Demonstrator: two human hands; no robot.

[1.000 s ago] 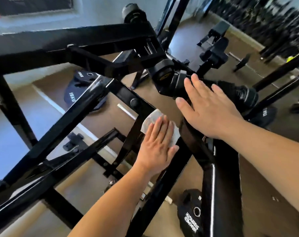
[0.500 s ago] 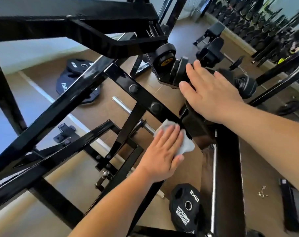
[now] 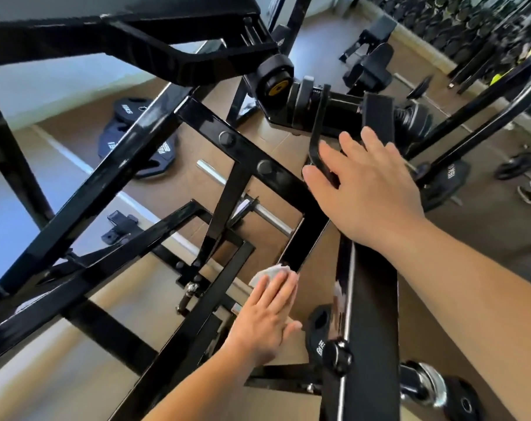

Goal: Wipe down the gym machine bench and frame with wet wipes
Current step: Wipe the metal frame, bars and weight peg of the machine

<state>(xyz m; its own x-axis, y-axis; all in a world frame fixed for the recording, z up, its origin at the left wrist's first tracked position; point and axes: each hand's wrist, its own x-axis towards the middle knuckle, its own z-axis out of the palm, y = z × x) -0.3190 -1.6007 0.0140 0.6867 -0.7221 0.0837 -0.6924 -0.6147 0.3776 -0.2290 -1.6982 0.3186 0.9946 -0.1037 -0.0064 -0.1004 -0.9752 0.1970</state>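
Observation:
I look down through a black steel machine frame (image 3: 246, 153) of crossing square bars. My left hand (image 3: 267, 317) lies flat with straight fingers on a white wet wipe (image 3: 265, 273), pressing it against a slanted black bar (image 3: 300, 247) low in the middle. Only the wipe's upper edge shows past my fingertips. My right hand (image 3: 367, 189) rests open, fingers spread, on the upper part of the frame near a curved black lever (image 3: 317, 132). A long black beam (image 3: 370, 314) runs down under my right forearm.
Black weight plates (image 3: 136, 138) lie on the brown floor at the left, another plate (image 3: 319, 332) sits just right of my left hand. A chrome bar (image 3: 243, 196) crosses under the frame. Benches (image 3: 370, 65) and dumbbell racks (image 3: 458, 22) stand at the back right.
My left hand has slid the wipe down the slanted bar toward me. My right hand stayed up on the frame with its fingers spread. The camera tilted further down.

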